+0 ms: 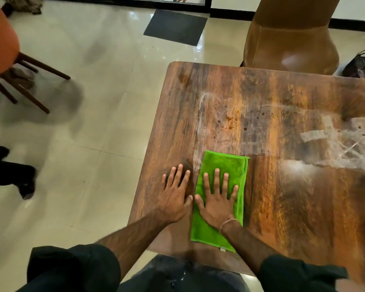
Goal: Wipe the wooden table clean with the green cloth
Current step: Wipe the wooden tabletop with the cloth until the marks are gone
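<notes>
A folded green cloth (226, 165) lies flat near the front left part of the wooden table (282, 197). My right hand (217, 201) presses on it with fingers spread and straight. My left hand (175, 194) rests flat on the bare wood just left of the cloth, its thumb almost touching my right thumb. Whitish smears and dark spots (230, 121) cover the tabletop beyond the cloth, with a pale scratched patch (346, 142) toward the right.
A brown leather chair (291, 39) stands at the table's far side. An orange chair (2, 45) with wooden legs is at the far left on the tiled floor. A person's dark legs (11, 169) show at the left edge. A black mat (175, 26) lies farther back.
</notes>
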